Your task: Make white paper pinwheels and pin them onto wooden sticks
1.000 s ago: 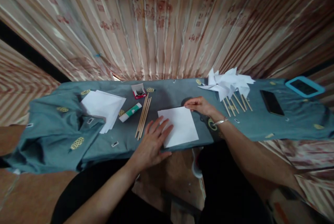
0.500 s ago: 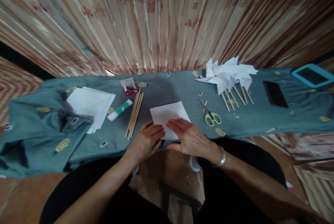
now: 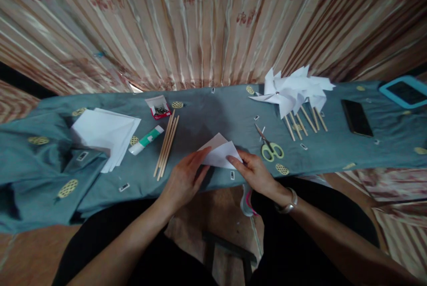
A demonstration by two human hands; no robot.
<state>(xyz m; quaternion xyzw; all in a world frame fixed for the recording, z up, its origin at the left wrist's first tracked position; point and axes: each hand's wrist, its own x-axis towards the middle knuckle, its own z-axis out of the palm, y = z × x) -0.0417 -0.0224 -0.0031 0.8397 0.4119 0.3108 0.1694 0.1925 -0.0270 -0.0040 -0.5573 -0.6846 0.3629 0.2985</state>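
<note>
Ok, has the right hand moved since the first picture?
Yes. Judged against the scissors, the right hand has moved toward the person: then it partly covered them; now it grips the folded paper, leaving them uncovered.

White paper (image 3: 222, 155) folded, corners offset

Plain sheet, doubled over, long edge toward the person. Two corners point away, not aligned: front layer brighter, back layer shaded. Left end sits at the left hand's (image 3: 185, 179) fingers, right end pinched in the right hand (image 3: 256, 173). Over the surface (image 3: 213, 112), near its front edge; contact unclear.
</note>
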